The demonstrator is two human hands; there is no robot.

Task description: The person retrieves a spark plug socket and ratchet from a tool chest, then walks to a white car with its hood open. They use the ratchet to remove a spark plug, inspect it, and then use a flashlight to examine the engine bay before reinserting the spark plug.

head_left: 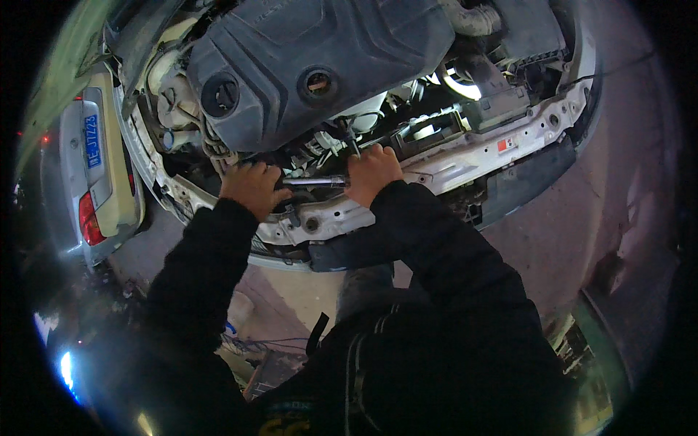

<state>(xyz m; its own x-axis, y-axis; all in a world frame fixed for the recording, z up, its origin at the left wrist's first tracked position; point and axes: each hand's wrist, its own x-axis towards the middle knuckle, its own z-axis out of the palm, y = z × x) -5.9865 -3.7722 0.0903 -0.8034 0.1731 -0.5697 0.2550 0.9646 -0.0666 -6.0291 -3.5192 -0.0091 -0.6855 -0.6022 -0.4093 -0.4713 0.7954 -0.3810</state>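
The chrome wrench bar [313, 182] lies crosswise between the 2 hands, just in front of the dark engine cover [291, 54] and near the white front crossmember [454, 166]. The right hand [374, 174] is curled around its right end; the left hand [251, 187] bends at the other, its grip hidden, so I cannot tell whether it clasps.
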